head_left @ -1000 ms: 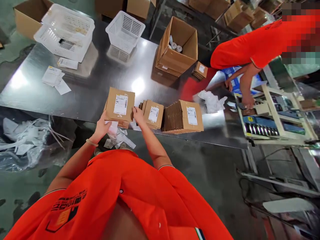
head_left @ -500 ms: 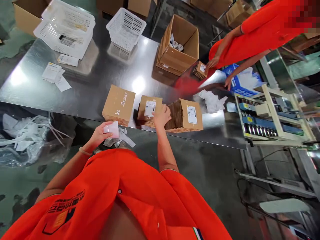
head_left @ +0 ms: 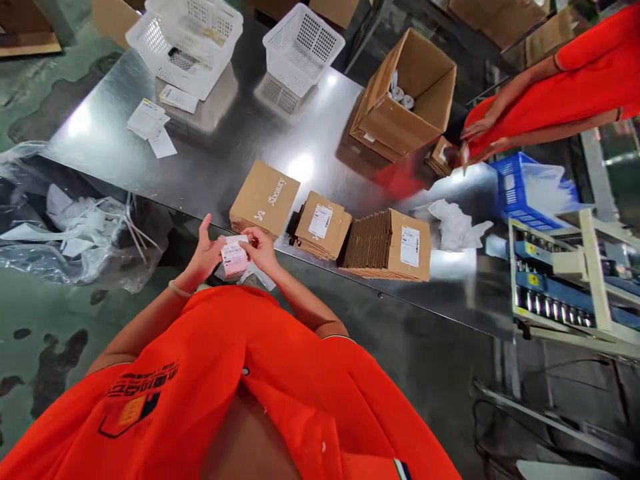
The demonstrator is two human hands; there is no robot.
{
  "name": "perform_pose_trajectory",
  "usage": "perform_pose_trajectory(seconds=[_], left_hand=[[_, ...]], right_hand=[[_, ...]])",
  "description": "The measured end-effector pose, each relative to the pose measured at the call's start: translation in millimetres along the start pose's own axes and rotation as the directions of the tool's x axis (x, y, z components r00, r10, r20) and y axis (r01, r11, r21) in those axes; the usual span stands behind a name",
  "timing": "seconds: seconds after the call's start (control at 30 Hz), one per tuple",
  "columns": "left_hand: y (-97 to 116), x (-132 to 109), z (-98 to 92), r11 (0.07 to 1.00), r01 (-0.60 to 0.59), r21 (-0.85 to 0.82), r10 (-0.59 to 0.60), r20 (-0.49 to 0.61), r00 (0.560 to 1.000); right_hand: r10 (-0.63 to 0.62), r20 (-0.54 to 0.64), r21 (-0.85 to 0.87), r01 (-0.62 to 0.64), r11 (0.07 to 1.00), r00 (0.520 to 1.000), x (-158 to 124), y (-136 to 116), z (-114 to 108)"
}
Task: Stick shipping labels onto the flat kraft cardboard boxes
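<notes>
In front of my waist, at the table's near edge, my left hand (head_left: 204, 259) grips a small stack of printed shipping labels (head_left: 234, 259), white on top and pinkish below. Its thumb sticks up. The fingers of my right hand (head_left: 262, 249) pinch the top right corner of the same labels. Just beyond lies a stack of flat cardboard boxes (head_left: 265, 193) with white lettering. To its right is a smaller pile of labelled cardboard boxes (head_left: 323, 227). Further right, a fanned row of cardboard boxes (head_left: 390, 243) has a white label on its end box.
White plastic baskets (head_left: 305, 50) stand at the back of the steel table (head_left: 210, 160). Loose label sheets (head_left: 150, 127) lie left. An open carton (head_left: 405, 100) holds round items. A co-worker's hands (head_left: 483, 137) are near a blue crate (head_left: 515, 187). Crumpled plastic (head_left: 457, 223) lies right.
My right hand has left the smaller box pile and come back to the labels in my left hand. The pile's top box now sits askew. The view has shifted left.
</notes>
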State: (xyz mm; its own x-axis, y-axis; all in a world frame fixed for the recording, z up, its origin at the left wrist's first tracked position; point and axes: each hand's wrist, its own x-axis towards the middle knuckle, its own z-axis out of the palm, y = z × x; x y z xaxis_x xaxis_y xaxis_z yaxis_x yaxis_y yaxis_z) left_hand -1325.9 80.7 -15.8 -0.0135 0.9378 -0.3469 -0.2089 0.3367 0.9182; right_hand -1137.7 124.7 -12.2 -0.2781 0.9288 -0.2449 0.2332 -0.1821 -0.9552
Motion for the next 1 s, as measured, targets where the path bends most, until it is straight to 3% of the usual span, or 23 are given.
perform_pose_trajectory(seconds=[0.1,0.23,0.43,0.53,0.67,0.77,0.83,0.93,1.0], left_hand=[[10,-8,11.3,1.0,-0.017,0.019,0.017,0.024,1.0],[15,4,15.3,0.998,0.018,0.055,-0.019,0.021,1.0],[12,28,30.1,0.993,0.017,0.116,-0.01,-0.063,0.998],[14,35,31.0,0.993,0.058,0.101,-0.062,0.031,0.998],[12,40,25.6,0.966,0.244,0.089,-0.258,0.217,0.942],[1,46,21.4,0.951,0.303,0.062,-0.309,0.181,0.934],[-9,50,15.1,0.951,0.299,0.08,-0.308,0.144,0.941],[-25,49,-3.4,0.937,0.27,0.223,-0.297,0.097,0.95],[-31,42,-18.1,0.933,0.171,0.315,-0.2,0.059,0.978]], right_hand=[[-0.003,0.009,-0.012,0.003,1.0,1.0,4,-3,0],[-0.014,-0.029,-0.073,0.011,0.997,0.999,5,-2,-5],[-0.23,-0.152,-0.38,0.157,0.911,0.961,-10,-6,-15],[-0.304,-0.183,-0.475,0.187,0.86,0.935,-9,-12,-25],[-0.311,-0.327,-0.522,0.104,0.847,0.892,42,-33,-61],[-0.247,-0.421,-0.56,-0.036,0.828,0.873,102,-51,-93],[-0.183,-0.423,-0.595,-0.12,0.794,0.888,133,-60,-105],[-0.087,-0.421,-0.657,-0.238,0.715,0.903,150,-66,-102],[-0.135,-0.454,-0.712,-0.267,0.65,0.881,144,-65,-86]])
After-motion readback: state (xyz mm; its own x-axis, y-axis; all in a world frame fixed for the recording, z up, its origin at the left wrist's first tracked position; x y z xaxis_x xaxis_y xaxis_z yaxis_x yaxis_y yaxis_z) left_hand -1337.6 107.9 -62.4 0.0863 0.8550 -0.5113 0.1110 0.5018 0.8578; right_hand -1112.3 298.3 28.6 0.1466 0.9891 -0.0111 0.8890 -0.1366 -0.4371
